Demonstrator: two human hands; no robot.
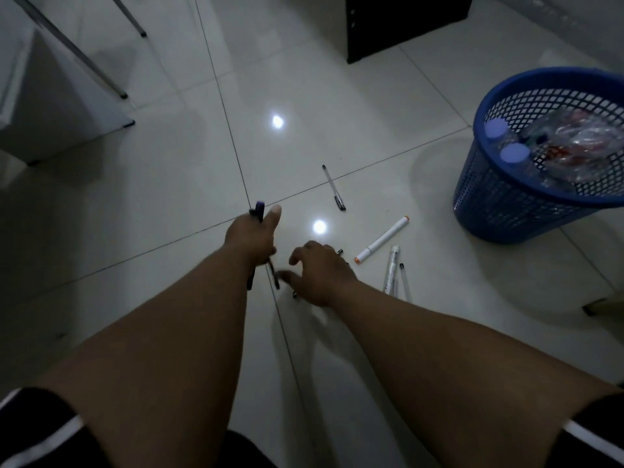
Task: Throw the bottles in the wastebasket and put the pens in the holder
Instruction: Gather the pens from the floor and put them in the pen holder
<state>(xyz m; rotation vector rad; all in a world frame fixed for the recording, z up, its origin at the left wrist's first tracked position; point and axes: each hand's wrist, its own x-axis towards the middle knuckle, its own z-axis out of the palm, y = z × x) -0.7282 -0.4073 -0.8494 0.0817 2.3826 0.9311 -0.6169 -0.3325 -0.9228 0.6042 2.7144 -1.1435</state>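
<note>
My left hand [251, 236] is closed around a bunch of dark pens [259, 211], whose ends stick out above and below the fist. My right hand [319, 273] hovers low over the white tiled floor with fingers spread, over small dark pens that it mostly hides. On the floor lie a clear pen with a black cap [333, 188], a white marker with orange ends [381, 239] and two slim clear pens [393, 270]. The blue mesh wastebasket [506, 197] at right holds several crushed plastic bottles [513, 153] with lilac caps. No pen holder is in view.
A white cabinet [50, 106] and thin metal legs [84, 59] stand at the upper left. A dark furniture panel [398, 25] is at the top centre. Something's foot [589, 309] shows at the right edge.
</note>
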